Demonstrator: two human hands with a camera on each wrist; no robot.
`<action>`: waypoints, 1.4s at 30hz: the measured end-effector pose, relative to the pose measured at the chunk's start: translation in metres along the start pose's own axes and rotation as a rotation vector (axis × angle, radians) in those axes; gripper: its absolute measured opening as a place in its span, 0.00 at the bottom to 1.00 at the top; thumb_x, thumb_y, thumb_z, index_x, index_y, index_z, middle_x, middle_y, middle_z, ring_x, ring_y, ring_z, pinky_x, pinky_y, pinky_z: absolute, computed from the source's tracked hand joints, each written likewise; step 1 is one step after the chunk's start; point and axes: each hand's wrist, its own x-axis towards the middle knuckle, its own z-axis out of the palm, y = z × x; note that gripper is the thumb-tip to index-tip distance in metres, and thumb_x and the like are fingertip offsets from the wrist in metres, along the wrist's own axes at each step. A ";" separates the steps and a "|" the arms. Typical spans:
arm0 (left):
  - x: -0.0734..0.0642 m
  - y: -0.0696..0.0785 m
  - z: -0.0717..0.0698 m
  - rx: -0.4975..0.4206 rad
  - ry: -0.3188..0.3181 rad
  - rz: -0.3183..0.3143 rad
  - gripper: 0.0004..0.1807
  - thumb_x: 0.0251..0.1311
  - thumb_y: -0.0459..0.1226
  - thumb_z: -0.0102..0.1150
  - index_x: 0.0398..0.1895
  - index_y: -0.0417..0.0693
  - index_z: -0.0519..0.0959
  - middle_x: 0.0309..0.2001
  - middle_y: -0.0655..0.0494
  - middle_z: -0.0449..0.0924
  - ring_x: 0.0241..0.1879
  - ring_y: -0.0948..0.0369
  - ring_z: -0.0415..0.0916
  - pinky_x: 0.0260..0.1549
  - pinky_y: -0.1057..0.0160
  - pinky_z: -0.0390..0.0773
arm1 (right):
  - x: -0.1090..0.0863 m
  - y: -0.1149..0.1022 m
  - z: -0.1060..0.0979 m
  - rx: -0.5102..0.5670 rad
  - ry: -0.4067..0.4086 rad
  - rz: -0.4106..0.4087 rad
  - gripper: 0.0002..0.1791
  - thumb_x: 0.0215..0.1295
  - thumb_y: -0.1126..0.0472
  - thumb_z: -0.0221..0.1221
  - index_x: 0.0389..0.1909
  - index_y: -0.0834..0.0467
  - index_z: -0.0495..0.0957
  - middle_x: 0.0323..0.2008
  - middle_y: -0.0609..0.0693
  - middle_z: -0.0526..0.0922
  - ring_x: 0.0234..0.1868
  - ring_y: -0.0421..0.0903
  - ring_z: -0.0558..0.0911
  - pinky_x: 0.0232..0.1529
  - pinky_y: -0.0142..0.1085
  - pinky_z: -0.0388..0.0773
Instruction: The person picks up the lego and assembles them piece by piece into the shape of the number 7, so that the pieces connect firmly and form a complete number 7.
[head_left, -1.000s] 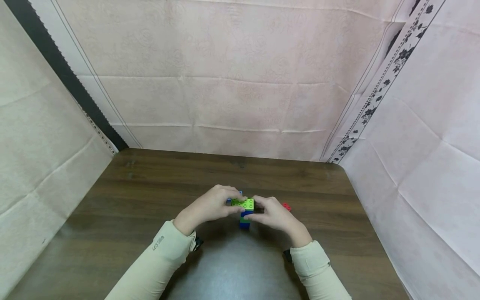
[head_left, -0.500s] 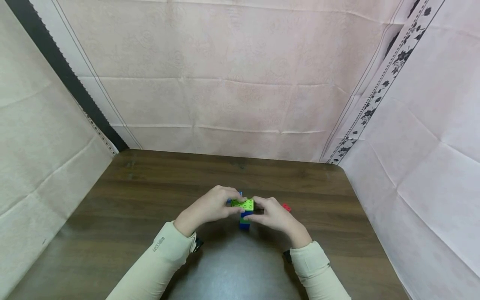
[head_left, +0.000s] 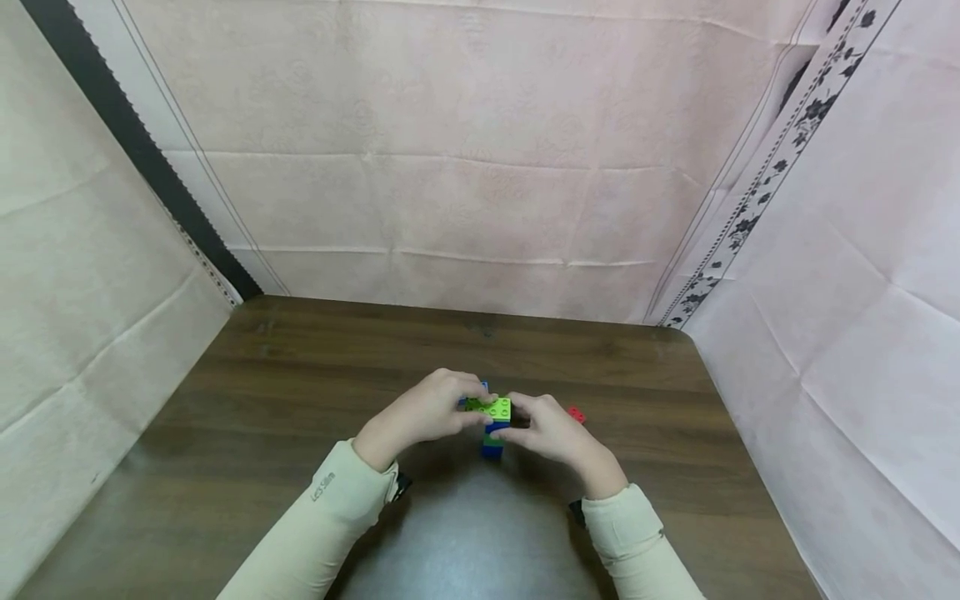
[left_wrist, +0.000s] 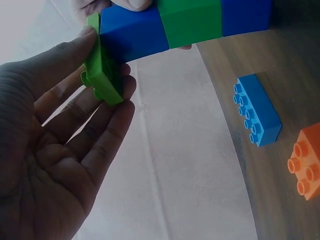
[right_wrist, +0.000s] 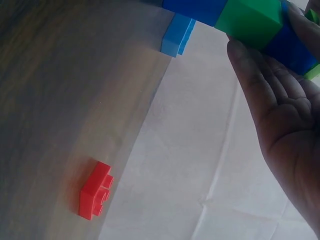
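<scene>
A tower of bricks stands on the table, with a blue brick [head_left: 492,452] at the bottom, a green brick [left_wrist: 192,20] above it and another blue brick [left_wrist: 132,32] higher up. On top lies a light green brick [head_left: 501,408] that overhangs to the left. My left hand [head_left: 427,408] pinches this brick between thumb and fingers at its overhanging side. From the right, my right hand [head_left: 551,429] grips the tower near the upper blue brick and the green one. Whether the light green brick is fully pressed down, I cannot tell.
Behind the tower lies a lighter blue brick [left_wrist: 257,110], mostly hidden in the head view. An orange brick [left_wrist: 307,162] shows beside it in the left wrist view. A red brick [right_wrist: 95,190] lies right of my right hand. Pale cloth [head_left: 465,208] hangs beyond the wooden table [head_left: 337,333].
</scene>
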 end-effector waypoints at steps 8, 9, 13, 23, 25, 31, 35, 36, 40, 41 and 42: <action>-0.001 0.000 0.001 -0.007 0.000 -0.013 0.12 0.62 0.41 0.70 0.46 0.48 0.87 0.43 0.60 0.84 0.37 0.67 0.79 0.41 0.61 0.84 | 0.000 -0.001 0.000 -0.007 -0.005 0.031 0.13 0.65 0.55 0.68 0.48 0.47 0.78 0.40 0.36 0.84 0.35 0.39 0.80 0.42 0.34 0.82; -0.001 0.000 0.001 -0.012 0.003 -0.012 0.12 0.62 0.41 0.70 0.46 0.48 0.87 0.43 0.59 0.84 0.37 0.66 0.79 0.41 0.60 0.84 | 0.000 -0.001 0.000 -0.008 -0.008 0.031 0.14 0.65 0.55 0.68 0.48 0.47 0.78 0.41 0.36 0.84 0.35 0.39 0.80 0.42 0.34 0.82; 0.000 -0.001 0.003 -0.013 0.016 0.014 0.12 0.62 0.40 0.70 0.46 0.47 0.87 0.42 0.59 0.84 0.37 0.64 0.79 0.41 0.60 0.84 | 0.000 -0.002 -0.002 -0.031 -0.010 0.039 0.14 0.65 0.55 0.68 0.48 0.48 0.78 0.40 0.37 0.84 0.34 0.38 0.80 0.40 0.33 0.82; -0.001 -0.006 0.004 -0.002 0.026 0.050 0.12 0.62 0.41 0.70 0.47 0.49 0.87 0.42 0.61 0.83 0.38 0.68 0.78 0.41 0.72 0.80 | 0.000 -0.008 -0.004 -0.052 -0.025 0.082 0.13 0.66 0.54 0.68 0.48 0.49 0.78 0.37 0.37 0.84 0.29 0.38 0.77 0.33 0.33 0.80; -0.002 -0.008 0.004 -0.008 0.028 0.047 0.12 0.62 0.42 0.70 0.47 0.49 0.87 0.42 0.62 0.83 0.38 0.69 0.78 0.41 0.72 0.80 | 0.000 -0.007 -0.003 -0.045 -0.022 0.077 0.13 0.66 0.54 0.67 0.48 0.49 0.78 0.37 0.37 0.84 0.30 0.38 0.77 0.33 0.34 0.80; -0.004 -0.009 0.005 -0.037 0.037 0.026 0.13 0.61 0.42 0.70 0.48 0.49 0.87 0.43 0.62 0.83 0.36 0.69 0.77 0.39 0.73 0.80 | 0.001 -0.006 -0.002 -0.025 -0.020 0.062 0.14 0.66 0.54 0.67 0.50 0.49 0.78 0.39 0.37 0.84 0.33 0.39 0.78 0.38 0.34 0.81; -0.004 -0.010 0.006 -0.043 0.037 0.016 0.14 0.62 0.42 0.70 0.49 0.49 0.87 0.43 0.62 0.83 0.37 0.69 0.77 0.40 0.73 0.80 | 0.001 -0.005 -0.002 -0.035 -0.023 0.057 0.14 0.66 0.54 0.67 0.50 0.49 0.78 0.40 0.37 0.84 0.34 0.40 0.79 0.39 0.34 0.82; -0.004 -0.010 0.006 -0.043 0.036 0.014 0.14 0.62 0.42 0.70 0.49 0.49 0.87 0.44 0.62 0.83 0.37 0.69 0.77 0.40 0.73 0.80 | 0.001 -0.005 -0.002 -0.041 -0.025 0.051 0.15 0.66 0.55 0.67 0.51 0.50 0.78 0.40 0.37 0.84 0.33 0.41 0.79 0.38 0.34 0.81; -0.004 -0.009 0.005 -0.037 0.033 0.019 0.15 0.62 0.43 0.70 0.50 0.49 0.86 0.44 0.62 0.83 0.38 0.69 0.77 0.40 0.72 0.80 | 0.001 -0.003 -0.003 -0.066 -0.034 0.026 0.14 0.67 0.55 0.67 0.51 0.50 0.78 0.40 0.37 0.84 0.32 0.42 0.79 0.37 0.33 0.81; -0.005 -0.009 0.005 -0.036 0.033 0.022 0.15 0.62 0.42 0.70 0.50 0.49 0.86 0.44 0.62 0.83 0.38 0.68 0.77 0.40 0.72 0.80 | 0.001 -0.002 -0.003 -0.073 -0.036 0.021 0.14 0.67 0.55 0.67 0.51 0.50 0.77 0.39 0.37 0.83 0.32 0.42 0.79 0.37 0.33 0.81; -0.005 -0.009 0.005 -0.033 0.034 0.024 0.15 0.62 0.42 0.70 0.50 0.49 0.86 0.44 0.62 0.83 0.38 0.68 0.77 0.40 0.73 0.80 | 0.001 -0.001 -0.003 -0.080 -0.036 0.015 0.14 0.67 0.54 0.67 0.51 0.49 0.77 0.39 0.36 0.83 0.32 0.41 0.79 0.37 0.32 0.81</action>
